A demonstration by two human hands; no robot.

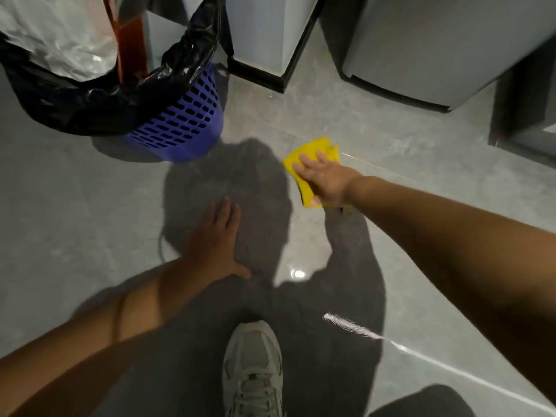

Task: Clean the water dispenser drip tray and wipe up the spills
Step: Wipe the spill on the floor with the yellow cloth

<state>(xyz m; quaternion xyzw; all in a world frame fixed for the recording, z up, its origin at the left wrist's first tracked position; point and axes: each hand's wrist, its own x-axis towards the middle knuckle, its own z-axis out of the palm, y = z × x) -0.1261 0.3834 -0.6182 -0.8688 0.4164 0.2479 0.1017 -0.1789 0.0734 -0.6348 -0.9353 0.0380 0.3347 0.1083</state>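
A yellow cloth (304, 155) lies flat on the grey tiled floor (75, 206), pressed down by my right hand (323, 179), whose fingers are spread over it and whose thumb hooks the cloth's near edge. My left hand (216, 236) rests flat on the floor to the left, fingers apart, holding nothing. A grey appliance base (436, 49) with a dark bottom edge stands at the back right, just beyond the cloth. No drip tray is visible.
A purple perforated bin (186, 121) with a black liner stands at the back left. A grey cabinet base (267, 40) sits behind the cloth. My grey sneaker (252, 371) is at the bottom centre. A shiny wet streak (349, 325) lies to the right.
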